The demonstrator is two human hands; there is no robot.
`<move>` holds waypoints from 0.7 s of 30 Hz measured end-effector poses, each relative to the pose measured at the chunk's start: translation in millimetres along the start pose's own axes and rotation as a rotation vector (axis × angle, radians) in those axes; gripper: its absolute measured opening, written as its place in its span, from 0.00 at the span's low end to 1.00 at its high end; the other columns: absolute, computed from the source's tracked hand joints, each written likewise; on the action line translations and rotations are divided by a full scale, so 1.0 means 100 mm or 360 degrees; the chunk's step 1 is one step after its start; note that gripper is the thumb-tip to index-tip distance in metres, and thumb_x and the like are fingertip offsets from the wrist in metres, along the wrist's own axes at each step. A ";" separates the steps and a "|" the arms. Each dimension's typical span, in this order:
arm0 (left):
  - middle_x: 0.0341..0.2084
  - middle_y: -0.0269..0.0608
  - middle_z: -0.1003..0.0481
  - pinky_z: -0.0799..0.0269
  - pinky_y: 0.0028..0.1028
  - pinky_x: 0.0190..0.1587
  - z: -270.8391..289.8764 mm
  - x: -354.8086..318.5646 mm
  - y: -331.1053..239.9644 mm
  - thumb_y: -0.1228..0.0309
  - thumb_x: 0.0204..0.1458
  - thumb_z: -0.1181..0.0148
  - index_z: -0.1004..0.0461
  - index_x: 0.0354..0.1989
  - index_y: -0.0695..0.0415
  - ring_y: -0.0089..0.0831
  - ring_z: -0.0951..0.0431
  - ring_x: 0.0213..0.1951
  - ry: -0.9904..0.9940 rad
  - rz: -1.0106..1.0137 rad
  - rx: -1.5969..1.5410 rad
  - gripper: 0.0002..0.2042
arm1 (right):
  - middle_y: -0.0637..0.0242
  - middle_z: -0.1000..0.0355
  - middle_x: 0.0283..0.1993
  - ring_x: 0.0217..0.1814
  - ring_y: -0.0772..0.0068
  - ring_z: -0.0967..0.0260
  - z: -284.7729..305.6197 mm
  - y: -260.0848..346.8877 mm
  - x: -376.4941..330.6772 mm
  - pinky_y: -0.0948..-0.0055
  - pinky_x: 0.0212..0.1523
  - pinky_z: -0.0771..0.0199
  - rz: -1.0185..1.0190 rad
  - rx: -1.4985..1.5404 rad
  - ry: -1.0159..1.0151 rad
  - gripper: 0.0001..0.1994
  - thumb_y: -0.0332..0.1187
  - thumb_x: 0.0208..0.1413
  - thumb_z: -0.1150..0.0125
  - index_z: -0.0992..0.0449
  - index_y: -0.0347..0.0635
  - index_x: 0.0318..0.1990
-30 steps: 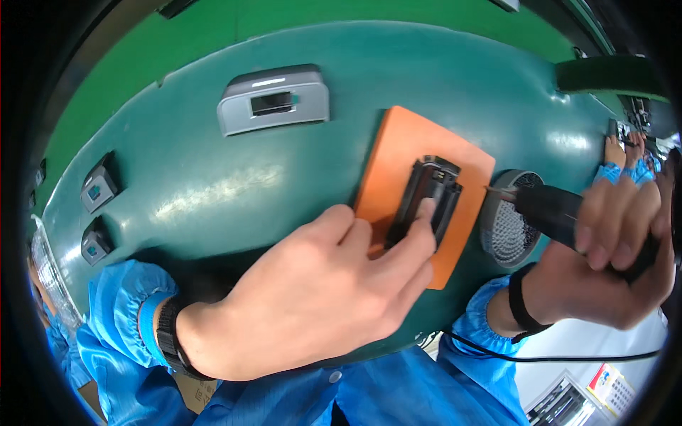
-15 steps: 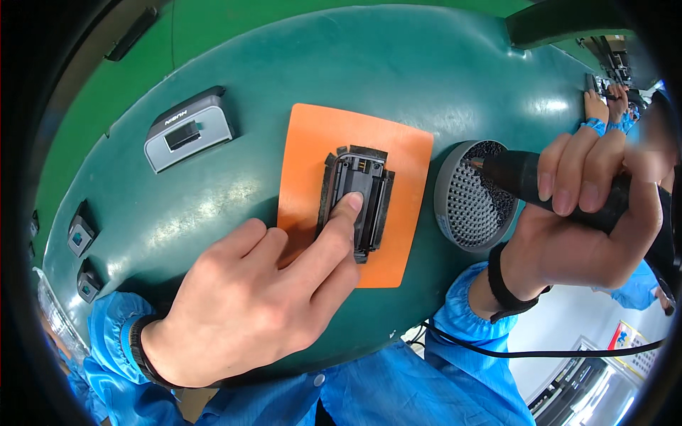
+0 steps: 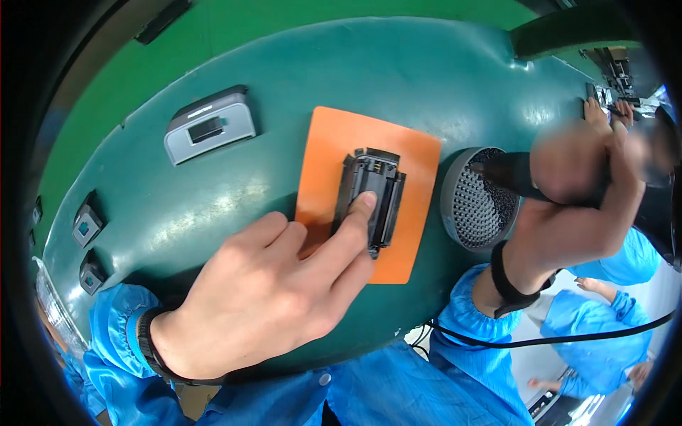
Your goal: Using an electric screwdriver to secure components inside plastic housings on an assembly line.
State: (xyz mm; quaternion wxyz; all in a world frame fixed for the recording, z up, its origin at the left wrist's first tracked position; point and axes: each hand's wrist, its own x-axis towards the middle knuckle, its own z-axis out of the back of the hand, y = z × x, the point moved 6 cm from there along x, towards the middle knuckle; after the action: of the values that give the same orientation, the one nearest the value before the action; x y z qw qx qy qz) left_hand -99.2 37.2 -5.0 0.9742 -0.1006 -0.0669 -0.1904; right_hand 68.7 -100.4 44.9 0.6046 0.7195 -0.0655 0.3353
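Observation:
An oblong black plastic housing (image 3: pixel 378 170) with dark flaps along its edges lies on an orange mat (image 3: pixel 420 177). My left hand (image 3: pixel 270 291) holds it there, index fingertip pressed on its middle and the other fingers curled by its near end; the thumb is hidden. In my closed right hand (image 3: pixel 575 220), partly blurred, is a black electric screwdriver (image 3: pixel 510 174). Its tip reaches over a round grey dish (image 3: pixel 449 209) right of the mat. This dish has rows of small holes, and tiny black screws (image 3: pixel 503 195) are heaped along its right side.
On the green table (image 3: pixel 398 64), a grey device shell (image 3: pixel 238 131) stands at the far left, with two small grey parts (image 3: pixel 88 226) nearer the left edge. A black cable (image 3: pixel 568 342) runs at lower right. A co-worker's hands (image 3: pixel 597 113) are at far right; another person (image 3: pixel 597 341) is behind.
The whole view has shifted slightly, so the mat and shell appear further right. My left finger stays on the housing. The screwdriver remains over the dish, its tip a little lower in the picture.

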 end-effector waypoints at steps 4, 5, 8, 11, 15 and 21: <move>0.53 0.42 0.21 0.34 0.23 0.26 -0.02 -0.04 -0.01 0.75 0.45 0.36 0.20 0.34 0.58 0.21 0.33 0.20 -0.0029 0.0032 0.0011 0.07 | 0.69 0.42 0.23 0.19 0.77 0.46 0.15 0.36 0.16 0.73 0.22 0.42 -0.0112 0.0401 0.0170 0.12 0.35 0.67 0.58 0.32 0.35 0.37; 0.52 0.42 0.21 0.34 0.23 0.26 -0.03 -0.04 0.00 0.75 0.45 0.36 0.20 0.34 0.58 0.21 0.33 0.20 -0.0034 0.0021 0.0009 0.07 | 0.64 0.40 0.21 0.15 0.73 0.45 0.06 0.42 0.26 0.72 0.16 0.39 -0.0105 0.0367 0.0251 0.13 0.37 0.67 0.59 0.36 0.39 0.33; 0.52 0.41 0.21 0.36 0.22 0.25 -0.03 -0.07 0.01 0.74 0.45 0.36 0.20 0.32 0.57 0.21 0.34 0.20 -0.0081 0.0019 0.0018 0.06 | 0.59 0.38 0.19 0.10 0.68 0.43 -0.17 0.33 0.27 0.71 0.08 0.38 0.0152 0.1012 0.0420 0.16 0.38 0.68 0.57 0.39 0.41 0.28; 0.52 0.40 0.21 0.37 0.22 0.27 -0.05 -0.06 0.00 0.72 0.44 0.38 0.21 0.33 0.56 0.21 0.32 0.21 -0.0042 0.0027 0.0036 0.07 | 0.60 0.40 0.19 0.11 0.70 0.43 -0.49 0.34 0.08 0.71 0.08 0.39 -0.0208 0.0386 0.0089 0.15 0.38 0.68 0.58 0.38 0.41 0.29; 0.52 0.40 0.21 0.37 0.21 0.27 -0.05 -0.09 0.01 0.72 0.43 0.39 0.21 0.33 0.56 0.21 0.32 0.21 -0.0027 0.0022 0.0045 0.08 | 0.62 0.41 0.19 0.12 0.71 0.44 -0.67 0.18 -0.07 0.72 0.10 0.39 -0.0190 0.0330 0.0344 0.14 0.37 0.68 0.57 0.38 0.41 0.30; 0.53 0.40 0.21 0.37 0.21 0.27 -0.07 -0.10 0.00 0.71 0.42 0.39 0.21 0.33 0.55 0.21 0.32 0.21 -0.0032 0.0015 0.0077 0.08 | 0.64 0.42 0.20 0.14 0.74 0.45 -0.76 0.13 -0.13 0.73 0.13 0.41 -0.0146 0.0247 0.0419 0.12 0.36 0.67 0.57 0.38 0.41 0.31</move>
State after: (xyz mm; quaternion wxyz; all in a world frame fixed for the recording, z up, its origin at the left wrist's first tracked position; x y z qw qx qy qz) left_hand -108.2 39.2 -13.6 0.9766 -0.0793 -0.0809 -0.1830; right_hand 21.4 -38.0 51.5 0.5652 0.7161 0.0733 0.4028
